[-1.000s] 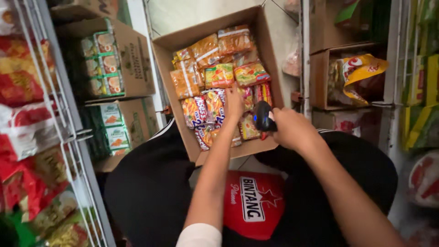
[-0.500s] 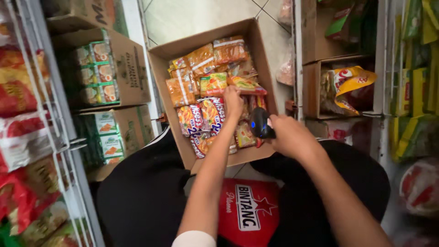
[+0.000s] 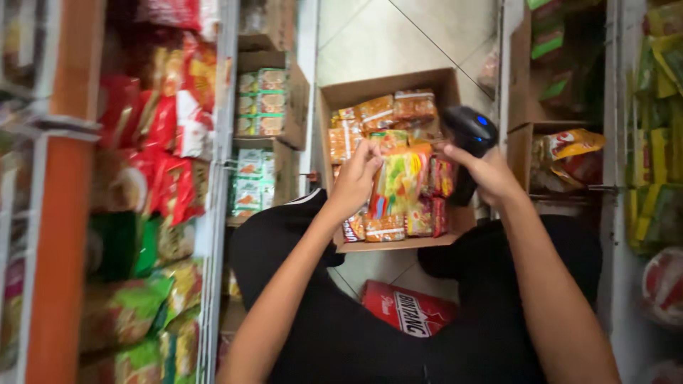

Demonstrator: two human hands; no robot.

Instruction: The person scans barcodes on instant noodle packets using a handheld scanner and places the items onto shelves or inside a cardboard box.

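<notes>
**Red and green packets, a scanner, and one packet lifted between both hands**

Red, orange and green snack bags (image 3: 153, 135) crowd the wire shelf along the left edge of the view, with small cartons of green-labelled packs (image 3: 260, 99) stacked just right of it on the floor. Next comes the open cardboard box (image 3: 388, 84), packed with orange and red noodle packets. Above its left half the left hand (image 3: 356, 181) is closed around the top left corner of a yellow-green packet (image 3: 400, 181), which hangs upright over the box, its long axis running top to bottom. Immediately right of the packet, the right hand (image 3: 491, 174) grips a black handheld scanner (image 3: 469, 131) with a blue light, its head leaning toward the packet's upper right corner; motion blur makes it hard to say whether they touch. The left hand is thus the one carrying the packet. Farther right stand another carton holding a yellow bag (image 3: 569, 146), and green packets (image 3: 658, 142) on the right-hand shelf.
</notes>
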